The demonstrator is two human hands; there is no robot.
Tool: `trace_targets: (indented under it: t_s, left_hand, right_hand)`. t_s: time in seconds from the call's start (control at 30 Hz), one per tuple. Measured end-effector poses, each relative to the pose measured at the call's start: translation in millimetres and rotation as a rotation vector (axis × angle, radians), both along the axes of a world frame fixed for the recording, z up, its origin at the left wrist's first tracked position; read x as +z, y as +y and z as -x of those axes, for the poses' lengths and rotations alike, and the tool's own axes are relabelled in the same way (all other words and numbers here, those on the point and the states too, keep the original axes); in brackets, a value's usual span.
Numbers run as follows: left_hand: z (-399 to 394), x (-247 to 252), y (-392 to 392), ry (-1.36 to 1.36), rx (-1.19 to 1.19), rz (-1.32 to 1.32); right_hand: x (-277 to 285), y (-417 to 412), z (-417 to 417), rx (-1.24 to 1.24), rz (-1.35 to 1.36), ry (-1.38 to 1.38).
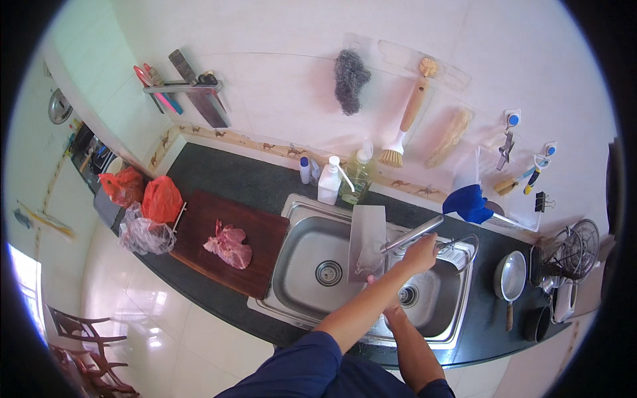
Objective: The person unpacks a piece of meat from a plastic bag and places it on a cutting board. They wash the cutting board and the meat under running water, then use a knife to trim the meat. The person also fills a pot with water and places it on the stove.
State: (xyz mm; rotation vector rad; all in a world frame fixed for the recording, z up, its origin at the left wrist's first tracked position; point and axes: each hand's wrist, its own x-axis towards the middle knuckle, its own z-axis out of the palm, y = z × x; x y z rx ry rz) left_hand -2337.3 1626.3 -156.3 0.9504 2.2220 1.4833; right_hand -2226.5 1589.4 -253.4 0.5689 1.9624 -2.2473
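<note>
My left hand (pixel 421 254) reaches across my body and closes on the metal faucet (pixel 414 233), near the curved part on its right. Which part of it the fingers grip is hard to see. Below that forearm, my right hand (pixel 391 300) holds a cleaver, its handle mostly hidden by the hand and arm. The broad cleaver blade (pixel 367 234) stands over the divider of the double-bowl steel sink (pixel 303 258), under the spout, and looks wet. Left of the sink, a piece of raw meat (pixel 231 246) lies on a dark wooden cutting board (pixel 199 219).
A white pump bottle (pixel 329 181) and a yellow-green detergent bottle (pixel 356 174) stand behind the sink. Red plastic bags (pixel 163 199) and a clear bag (pixel 144 234) sit at the left. A small pan (pixel 510 276) rests at the right. A knife rack (pixel 184 88) and brush (pixel 410 109) hang on the wall.
</note>
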Motion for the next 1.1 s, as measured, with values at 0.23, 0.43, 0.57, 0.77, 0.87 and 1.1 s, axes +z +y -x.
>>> trace_targets:
  t_s: [0.23,0.43,0.57,0.77,0.87,1.1]
  left_hand:
    - [-63.4,-0.2,-13.1,0.186,-0.246,-0.042]
    - [-81.7,11.2,-36.2,0.211,-0.184,-0.173]
    - [-90.8,16.4,-105.1,0.259,-0.218,-0.367]
    - [-67.3,-2.5,-126.0,0.192,-0.149,-0.095]
    - [-48.2,-9.8,-129.1,0.246,-0.210,0.049]
    - [-19.7,-11.2,-136.8,0.298,-0.135,0.186]
  right_hand:
    - [38.3,-8.8,15.6,-0.143,0.089,-0.263]
    - [60.9,-0.5,-9.3,-0.135,-0.238,-0.302]
    - [8.0,27.2,-50.6,-0.115,-0.443,-0.011]
    - [78.4,4.8,-33.5,-0.127,-0.357,0.169]
    - [94.5,-8.9,-25.5,-0.190,0.002,-0.130]
    - [99.5,-18.1,-20.4,-0.236,0.147,-0.193]
